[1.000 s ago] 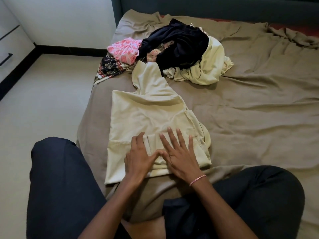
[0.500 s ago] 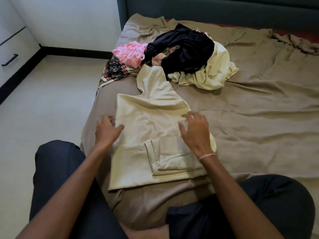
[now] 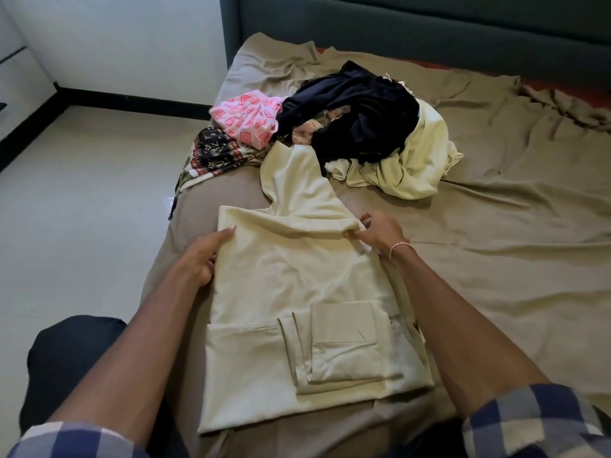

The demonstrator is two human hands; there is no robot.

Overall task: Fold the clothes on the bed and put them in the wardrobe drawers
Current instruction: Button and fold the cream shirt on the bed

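Observation:
A pale yellow garment lies flat on the near left part of the bed, with a folded sleeve on its lower half and another part stretching up toward the pile. My left hand grips the garment's left edge, thumb on top. My right hand pinches the fabric at its right edge. Behind it is a pile of unfolded clothes: a dark navy piece, a pink patterned one, a black floral one and another pale yellow one.
The brown bedsheet is wrinkled on the right. A dark green headboard runs along the back. White floor lies left of the bed, with a white drawer front at the far left. My dark-trousered knees flank the garment.
Both hands left the folded sleeve, spread apart and moved up the garment; they now hold its left and right edges higher up.

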